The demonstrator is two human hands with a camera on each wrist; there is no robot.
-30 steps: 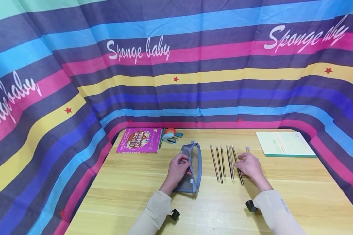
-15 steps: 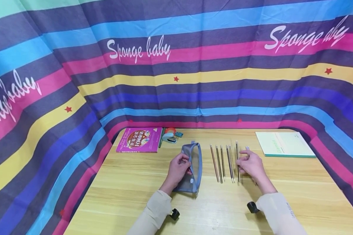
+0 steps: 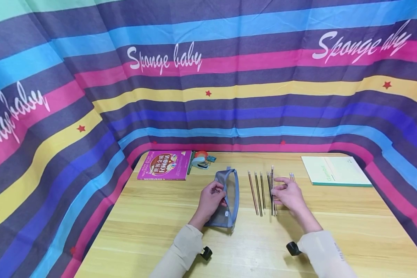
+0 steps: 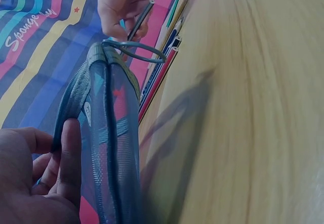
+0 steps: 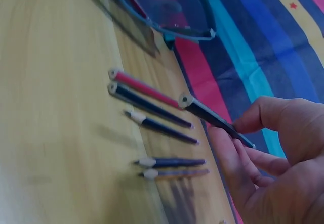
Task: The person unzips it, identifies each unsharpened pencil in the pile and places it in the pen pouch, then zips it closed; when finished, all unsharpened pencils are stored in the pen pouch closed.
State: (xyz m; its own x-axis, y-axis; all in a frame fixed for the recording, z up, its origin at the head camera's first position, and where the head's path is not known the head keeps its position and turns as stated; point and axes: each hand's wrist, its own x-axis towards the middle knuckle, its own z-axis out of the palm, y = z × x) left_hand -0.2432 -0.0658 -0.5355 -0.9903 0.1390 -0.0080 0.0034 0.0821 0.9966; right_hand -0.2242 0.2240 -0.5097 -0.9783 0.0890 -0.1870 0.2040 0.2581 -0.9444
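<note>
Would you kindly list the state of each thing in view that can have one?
Pencil case: mouth held open, propped on its edge.
Left hand: grips the case's edge.
Right hand: pinches one pencil, lifted off the table.
Other pencils: lying flat in a row.
Magenta book: closed, flat.
Green notebook: closed, flat.
</note>
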